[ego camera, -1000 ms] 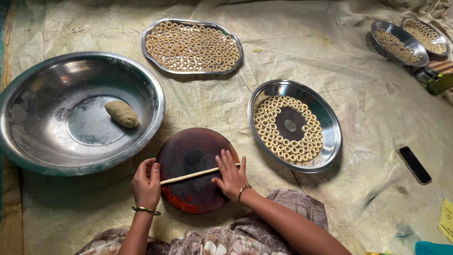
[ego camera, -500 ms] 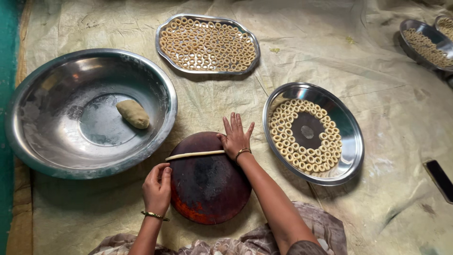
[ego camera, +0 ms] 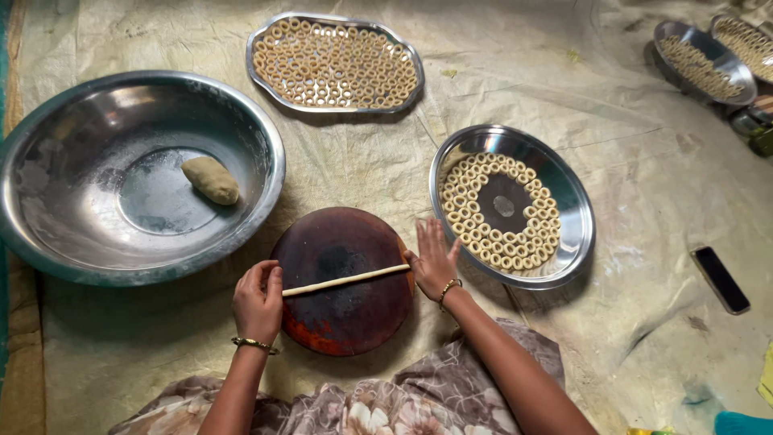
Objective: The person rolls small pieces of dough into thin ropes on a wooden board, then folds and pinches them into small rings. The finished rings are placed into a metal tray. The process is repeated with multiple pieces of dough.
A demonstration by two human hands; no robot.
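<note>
head view: the person is rolling a thin rope of dough (ego camera: 346, 279) across a round dark wooden board (ego camera: 345, 318) that is lying on the pale cloth (ego camera: 628, 201) in front of their knees. the rope is lying almost level across the middle of the board, its right end sitting a little higher than its left, and it is reaching nearly from edge to edge. to do this step well, it seems both hands should be pressing lightly and evenly while drifting outward, so the rope is thinning at the same rate along its length and not tearing in the middle; the ends are already near the board's rim, so it looks wise to be keeping them from slipping off onto the cloth.

the left hand (ego camera: 258, 302) is resting at the rope's left end, knuckles up, fingers curled loosely and close together over the tip, a bangle showing at the wrist. the right hand (ego camera: 433, 259) is lying flat at the right end, palm down, fingers straight and slightly spread, pointing away from the body; it is holding nothing, only pressing. both forearms are coming up from the bottom edge and angling inward.

a lump of dough (ego camera: 210, 179) is sitting in the big steel basin (ego camera: 48, 242) to the left, and a round steel plate (ego camera: 576, 242) with small dough rings is lying just beside the right hand
</note>
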